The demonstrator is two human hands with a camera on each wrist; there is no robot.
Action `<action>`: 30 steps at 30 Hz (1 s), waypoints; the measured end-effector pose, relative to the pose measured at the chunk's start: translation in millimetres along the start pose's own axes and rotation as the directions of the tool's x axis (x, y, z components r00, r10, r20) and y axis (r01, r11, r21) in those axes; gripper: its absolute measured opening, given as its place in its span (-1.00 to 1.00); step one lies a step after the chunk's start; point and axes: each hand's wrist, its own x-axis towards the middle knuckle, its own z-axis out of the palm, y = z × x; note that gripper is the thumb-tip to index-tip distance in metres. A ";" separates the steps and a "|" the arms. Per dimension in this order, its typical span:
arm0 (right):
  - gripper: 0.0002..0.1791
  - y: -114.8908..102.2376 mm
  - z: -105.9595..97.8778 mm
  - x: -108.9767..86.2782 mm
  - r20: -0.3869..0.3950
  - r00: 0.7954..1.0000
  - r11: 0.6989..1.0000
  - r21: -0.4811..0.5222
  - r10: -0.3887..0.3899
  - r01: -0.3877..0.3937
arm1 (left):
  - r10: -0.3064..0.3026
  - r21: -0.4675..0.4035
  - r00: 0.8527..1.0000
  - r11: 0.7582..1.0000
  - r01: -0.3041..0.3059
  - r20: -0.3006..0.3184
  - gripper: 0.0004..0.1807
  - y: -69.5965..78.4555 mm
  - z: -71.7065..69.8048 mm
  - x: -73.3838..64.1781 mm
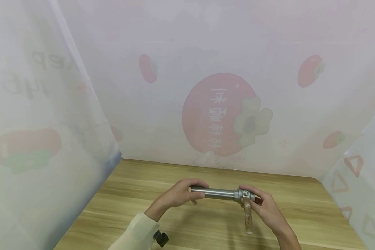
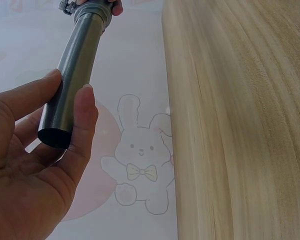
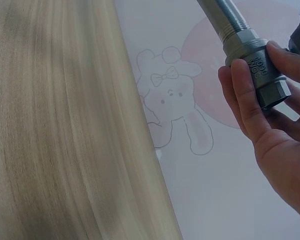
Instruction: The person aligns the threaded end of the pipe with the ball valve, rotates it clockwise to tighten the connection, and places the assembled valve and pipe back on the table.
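A steel pipe (image 1: pixel 220 193) is joined at its right end to a metal ball valve (image 1: pixel 238 195), and both are held level above the table. My left hand (image 1: pixel 182 193) grips the pipe's free end between thumb and fingers; in the left wrist view the pipe (image 2: pixel 75 75) shows its open end near the palm. With thumb and fingertips my right hand (image 1: pixel 267 206) holds the valve body (image 3: pixel 257 70), which bears raised lettering. The valve's lever handle (image 1: pixel 248 217), wrapped in clear film, points toward me. Threads show where the pipe enters the valve.
Beneath the hands lies a wood-grain table (image 1: pixel 128 194). White printed curtains (image 1: pixel 162 114) stand behind it and at both sides. A small black device (image 1: pixel 161 238) sits by the left sleeve.
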 end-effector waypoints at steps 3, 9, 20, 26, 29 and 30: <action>-0.47 0.0 0.4 -0.4 -0.006 1.000 1.000 -0.003 0.007 -0.007 | -0.001 0.003 1.000 1.000 0.001 -0.002 -0.64 0.1 0.6 -0.2; -0.45 -0.7 1.4 -0.6 -0.007 1.000 1.000 0.002 0.028 -0.028 | -0.030 0.022 0.999 0.999 0.031 -0.025 -0.68 2.0 1.5 -0.3; -0.42 -1.9 1.4 -0.8 -0.009 0.999 0.999 0.002 0.044 -0.044 | -0.026 0.019 0.999 0.999 0.027 -0.038 -0.63 3.3 1.8 -0.2; -0.42 -1.6 0.9 -0.8 -0.008 0.999 0.999 -0.001 0.044 -0.044 | -0.049 0.010 0.999 0.999 0.049 -0.023 -0.61 3.9 0.1 -1.5; -0.43 -1.4 0.7 -0.7 -0.006 0.999 0.999 -0.002 0.039 -0.039 | -0.048 0.011 0.999 0.999 0.048 -0.016 -0.61 3.2 -0.1 -1.8; -0.43 -1.3 0.8 -0.6 -0.005 0.999 0.999 -0.001 0.037 -0.037 | -0.047 0.013 0.999 0.999 0.048 -0.015 -0.61 2.9 -0.2 -1.6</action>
